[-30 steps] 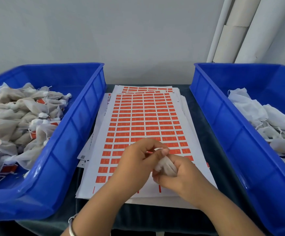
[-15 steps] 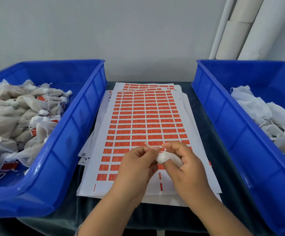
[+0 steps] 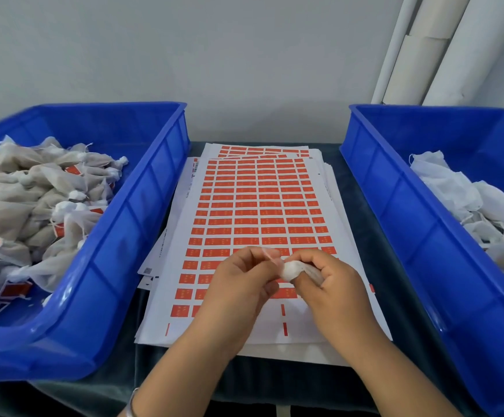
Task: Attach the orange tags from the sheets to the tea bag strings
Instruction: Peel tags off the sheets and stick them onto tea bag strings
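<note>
Both hands meet over the near end of the top sheet of orange tags, which lies on a stack of like sheets between two blue bins on the dark bench. The right hand has its fingers curled round a small white tea bag, whose bunched end sticks out to the left between thumb and forefinger. The left hand has its fingertips drawn together in a pinch right at that bunched end; something thin and pale shows between its thumb and forefinger, probably the string, but it is too blurred to tell for sure. A bracelet sits on the left wrist at the near edge of the view.

The top sheet carries rows of orange tags across most of its face; its near rows are bare white where tags are gone, with a few thin orange slivers left.

The left bin holds a heap of filled tea bags, several with orange tags showing among them. The right bin holds a looser pile of white bags on its far right side, with no orange showing. Behind the bench stands a plain pale wall, with white pipes running up at the far right.
</note>
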